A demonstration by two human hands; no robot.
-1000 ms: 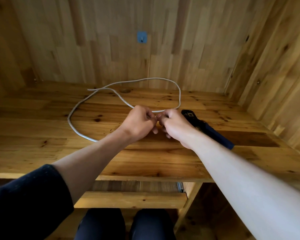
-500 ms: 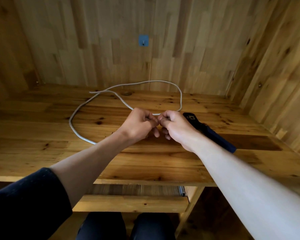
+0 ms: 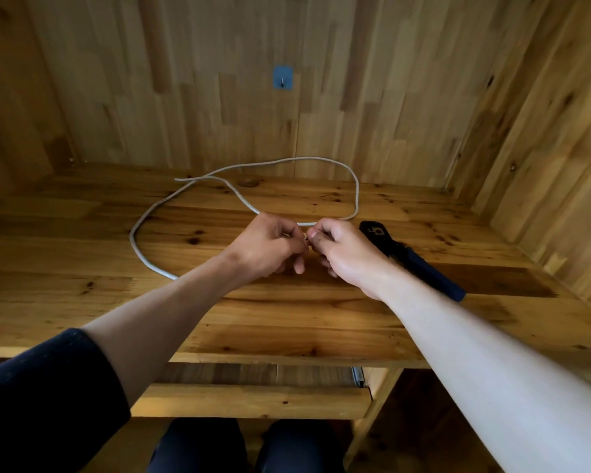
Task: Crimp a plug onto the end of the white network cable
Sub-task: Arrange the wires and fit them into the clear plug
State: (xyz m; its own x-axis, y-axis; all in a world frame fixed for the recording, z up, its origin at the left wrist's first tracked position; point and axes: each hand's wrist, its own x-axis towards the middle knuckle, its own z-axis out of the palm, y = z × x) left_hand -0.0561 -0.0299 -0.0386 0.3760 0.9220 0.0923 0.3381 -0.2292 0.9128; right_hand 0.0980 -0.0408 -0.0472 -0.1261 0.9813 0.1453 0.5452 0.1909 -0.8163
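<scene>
The white network cable (image 3: 135, 247) lies in a wide loop on the wooden desk (image 3: 82, 302). One strand runs down into my left hand (image 3: 270, 247), which grips it near its end. My right hand (image 3: 347, 254) meets the left at the fingertips and pinches a small pale piece, apparently the plug (image 3: 306, 237). The fingers hide most of it, and the join between cable and plug cannot be seen. The cable's other end (image 3: 178, 179) rests far back on the left. A crimping tool (image 3: 420, 264) with a black head and blue handles lies just behind my right hand.
Wooden walls close the desk at the back and right. A blue hook plate (image 3: 283, 76) is fixed to the back wall. The desk's front edge (image 3: 287, 358) is near me, with a lower shelf and my knees beneath.
Both hands stay together at the same spot on the desk. The fingertips have shifted slightly, and a small pale piece now shows between them. The cable loop and the tool have not moved.
</scene>
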